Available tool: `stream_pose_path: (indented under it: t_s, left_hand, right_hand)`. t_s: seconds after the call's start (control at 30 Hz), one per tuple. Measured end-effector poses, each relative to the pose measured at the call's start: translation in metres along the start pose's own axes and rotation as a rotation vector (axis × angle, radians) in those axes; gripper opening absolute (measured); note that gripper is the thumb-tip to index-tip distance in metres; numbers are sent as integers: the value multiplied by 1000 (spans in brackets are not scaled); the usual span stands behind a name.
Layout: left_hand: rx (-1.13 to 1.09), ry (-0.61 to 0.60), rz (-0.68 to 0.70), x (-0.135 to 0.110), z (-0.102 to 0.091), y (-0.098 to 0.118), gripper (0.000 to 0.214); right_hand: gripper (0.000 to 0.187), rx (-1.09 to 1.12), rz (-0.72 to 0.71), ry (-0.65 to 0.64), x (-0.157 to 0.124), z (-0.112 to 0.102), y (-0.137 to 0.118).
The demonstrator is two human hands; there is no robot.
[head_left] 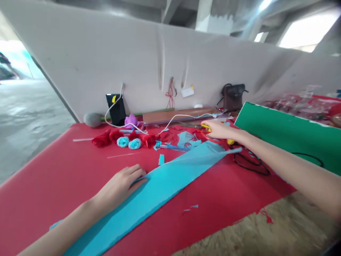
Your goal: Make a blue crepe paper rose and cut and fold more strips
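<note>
A long strip of folded light-blue crepe paper (170,177) runs diagonally over the red-covered table. My left hand (126,179) is at its left edge, with the thumb and fingers closed on the paper. Beyond the far end of the strip, my right hand (217,128) reaches among the scraps, its fingers around the yellow handle of what look like scissors (205,126); their blades cannot be made out. Blue paper scraps (186,138) lie just left of that hand. Further left are blue paper roses (134,143) and red paper roses (101,138).
A green board (290,137) leans at the right, with a black cord (250,165) beside it. At the back stand a black phone (116,109), a brown bag (233,97) and a grey stone (92,120). A white cable (181,115) crosses the table. Bare wood (266,231) shows at the near right.
</note>
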State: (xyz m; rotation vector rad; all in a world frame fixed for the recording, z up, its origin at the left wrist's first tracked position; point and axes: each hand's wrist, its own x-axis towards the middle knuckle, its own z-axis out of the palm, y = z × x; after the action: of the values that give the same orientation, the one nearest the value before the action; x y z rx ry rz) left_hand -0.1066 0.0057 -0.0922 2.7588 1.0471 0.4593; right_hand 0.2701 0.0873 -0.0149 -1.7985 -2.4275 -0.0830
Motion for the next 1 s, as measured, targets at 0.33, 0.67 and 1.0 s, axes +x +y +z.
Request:
stream_pose_path:
  t_s: [0.33,0.67,1.0]
  left_hand:
    - [45,-61,-4,9,-2,-10,25]
    - [50,-46,38,18,-4,-22,25]
    - [14,-64,-38,20,-20,-8,24]
  right_hand:
    - [27,15,-96,-256,50,38,3]
    - [25,123,-160,-160,48,14,-11]
    - [28,300,-490,-339,-6,18,-77]
